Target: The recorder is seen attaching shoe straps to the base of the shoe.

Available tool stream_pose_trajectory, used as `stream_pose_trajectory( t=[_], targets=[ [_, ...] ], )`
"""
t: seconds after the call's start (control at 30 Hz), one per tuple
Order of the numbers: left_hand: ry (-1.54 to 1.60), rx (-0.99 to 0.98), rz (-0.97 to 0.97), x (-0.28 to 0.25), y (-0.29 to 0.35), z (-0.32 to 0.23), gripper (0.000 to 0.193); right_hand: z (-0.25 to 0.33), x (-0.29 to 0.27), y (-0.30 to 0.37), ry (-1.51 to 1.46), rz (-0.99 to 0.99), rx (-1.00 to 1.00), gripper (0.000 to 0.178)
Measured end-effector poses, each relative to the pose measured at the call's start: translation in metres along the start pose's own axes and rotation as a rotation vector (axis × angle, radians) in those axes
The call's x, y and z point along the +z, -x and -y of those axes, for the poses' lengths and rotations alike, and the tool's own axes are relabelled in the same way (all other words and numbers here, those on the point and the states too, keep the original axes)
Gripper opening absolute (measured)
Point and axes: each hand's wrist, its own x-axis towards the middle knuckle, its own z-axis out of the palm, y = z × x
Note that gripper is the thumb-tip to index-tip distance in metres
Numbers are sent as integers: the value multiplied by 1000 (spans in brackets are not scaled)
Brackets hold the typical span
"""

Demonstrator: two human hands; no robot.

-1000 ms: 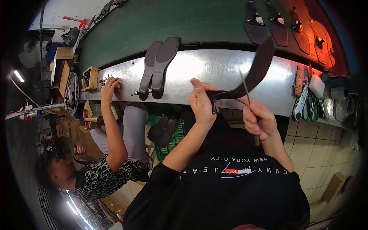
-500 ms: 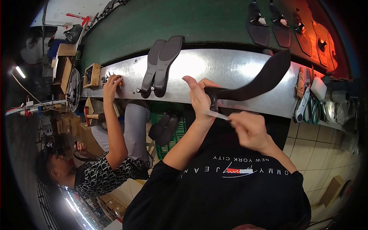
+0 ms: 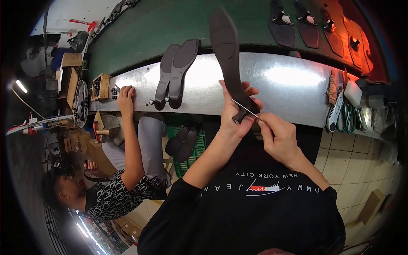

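Note:
My left hand [image 3: 233,118] is closed round the heel end of a dark brown heeled shoe sole [image 3: 225,44], whose toe end points away from me over the green surface. My right hand [image 3: 278,138] pinches a thin metal blade [image 3: 241,106], probably a knife, with its handle hidden in the fingers. The blade lies across the sole close to the heel and appears to touch it. On the metal bench, left of my hands, two more dark soles [image 3: 183,63] lie side by side with their heels toward me.
A metal bench [image 3: 272,100] borders the green surface [image 3: 238,25]. Scissors and cutters [image 3: 340,110] lie at its right end. Several dark sandals [image 3: 282,32] rest under red light. A co-worker's hand [image 3: 126,100] is near a wooden box [image 3: 101,87]; a green crate [image 3: 199,148] stands below.
The sole has turned from pointing right to pointing away from me, its underside now facing up. The blade has shifted onto the sole near the heel. The co-worker's hand has moved slightly.

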Motion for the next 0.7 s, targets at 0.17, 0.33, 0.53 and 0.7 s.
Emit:
stream_pose_trajectory(
  t=[0.17, 0.33, 0.53, 0.7],
  targets=[
    [-96, -37, 50, -3, -3, 0, 71, 0, -1, 2, -22, 25, 27, 6],
    [-179, -166, 3, -3, -7, -3, 75, 0, -4, 4, -93, 99, 31, 6],
    [-284, -208, -75, -4, -7, -2, 69, -6, -8, 9, -46, 138, -18, 8],
    [-114, -248, 66, -13, -19, -8, 77, 2, 0, 22, -106, 287, -165, 13]
  ],
)
